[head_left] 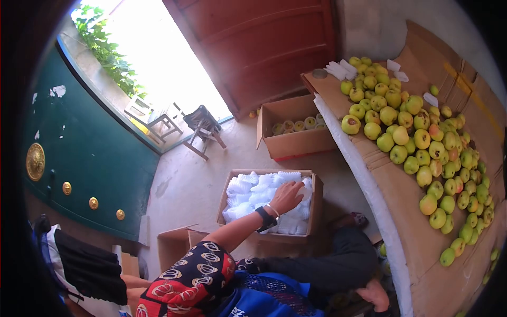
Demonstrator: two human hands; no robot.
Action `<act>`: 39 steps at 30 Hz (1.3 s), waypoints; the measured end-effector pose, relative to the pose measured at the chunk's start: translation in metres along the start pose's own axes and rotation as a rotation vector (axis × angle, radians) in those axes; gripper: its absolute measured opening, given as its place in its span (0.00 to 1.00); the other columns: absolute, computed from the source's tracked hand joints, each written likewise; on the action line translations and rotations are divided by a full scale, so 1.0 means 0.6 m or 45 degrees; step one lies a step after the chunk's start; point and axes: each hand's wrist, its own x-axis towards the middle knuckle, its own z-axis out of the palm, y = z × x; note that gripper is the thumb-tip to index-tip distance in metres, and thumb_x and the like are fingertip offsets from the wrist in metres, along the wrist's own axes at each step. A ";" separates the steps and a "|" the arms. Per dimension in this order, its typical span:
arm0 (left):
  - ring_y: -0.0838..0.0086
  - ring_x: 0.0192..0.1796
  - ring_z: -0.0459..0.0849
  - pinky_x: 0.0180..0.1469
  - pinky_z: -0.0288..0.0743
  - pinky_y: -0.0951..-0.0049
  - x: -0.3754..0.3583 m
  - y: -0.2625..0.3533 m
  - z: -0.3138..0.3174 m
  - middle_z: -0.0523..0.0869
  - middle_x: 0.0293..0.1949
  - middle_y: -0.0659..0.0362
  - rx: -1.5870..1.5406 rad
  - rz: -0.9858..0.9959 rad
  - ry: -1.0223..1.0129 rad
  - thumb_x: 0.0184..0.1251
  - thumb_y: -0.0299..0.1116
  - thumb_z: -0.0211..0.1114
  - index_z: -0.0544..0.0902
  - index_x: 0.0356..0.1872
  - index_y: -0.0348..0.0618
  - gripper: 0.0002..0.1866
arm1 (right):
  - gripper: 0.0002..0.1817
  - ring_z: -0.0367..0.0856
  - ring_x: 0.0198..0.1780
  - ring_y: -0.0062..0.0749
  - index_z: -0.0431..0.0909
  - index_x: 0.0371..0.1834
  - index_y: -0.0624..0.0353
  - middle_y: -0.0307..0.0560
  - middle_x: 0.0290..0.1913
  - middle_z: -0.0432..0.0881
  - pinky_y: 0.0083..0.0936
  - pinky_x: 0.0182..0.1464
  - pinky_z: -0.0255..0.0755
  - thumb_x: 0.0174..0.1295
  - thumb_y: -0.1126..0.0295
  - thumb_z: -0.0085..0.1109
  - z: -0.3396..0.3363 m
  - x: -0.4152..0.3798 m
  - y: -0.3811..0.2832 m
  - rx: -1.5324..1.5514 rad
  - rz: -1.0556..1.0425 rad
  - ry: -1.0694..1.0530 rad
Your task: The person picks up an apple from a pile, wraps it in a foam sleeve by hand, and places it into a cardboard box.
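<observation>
- White foam nets (249,193) fill a box (317,205) in the middle.
- The left hand (288,198) is over them (can't tell if it grips one). It seems to be picking; next needs a soft pinch.
- The right hand (374,294) is near, right; can't tell what its fingers do.
- Apples (388,114) lie far right.

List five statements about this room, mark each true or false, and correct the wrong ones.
1. A hand with a dark watch at its wrist is over the carton of white foam nets. True.
2. The apples are all deep red. False: most are green or yellowish.
3. The box by the red door is empty. False: round fruit lies in it.
4. A dark stool stands near the doorway. True.
5. The green door is bare. False: it bears gold-coloured fittings.
</observation>
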 end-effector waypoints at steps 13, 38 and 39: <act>0.49 0.39 0.77 0.42 0.72 0.62 -0.118 -0.009 -0.041 0.79 0.34 0.43 -0.281 -0.415 -0.223 0.48 0.42 0.67 0.75 0.32 0.36 0.19 | 0.24 0.80 0.43 0.40 0.74 0.49 0.61 0.53 0.41 0.82 0.27 0.47 0.70 0.47 0.63 0.60 -0.003 0.007 0.058 -0.159 -0.437 0.135; 0.71 0.45 0.80 0.47 0.75 0.67 -0.002 0.359 -0.161 0.79 0.44 0.57 -2.087 -0.509 -0.921 0.64 0.36 0.54 0.72 0.50 0.43 0.15 | 0.13 0.78 0.34 0.26 0.73 0.38 0.64 0.45 0.35 0.79 0.22 0.39 0.73 0.52 0.71 0.63 -0.060 -0.056 0.022 1.195 -0.947 0.367; 0.71 0.45 0.80 0.47 0.75 0.67 0.014 0.403 -0.165 0.79 0.44 0.57 -2.095 -0.468 -1.002 0.64 0.36 0.54 0.72 0.50 0.43 0.15 | 0.14 0.78 0.35 0.27 0.72 0.38 0.64 0.45 0.35 0.78 0.23 0.39 0.73 0.52 0.68 0.63 -0.064 -0.064 0.026 1.272 -0.957 0.402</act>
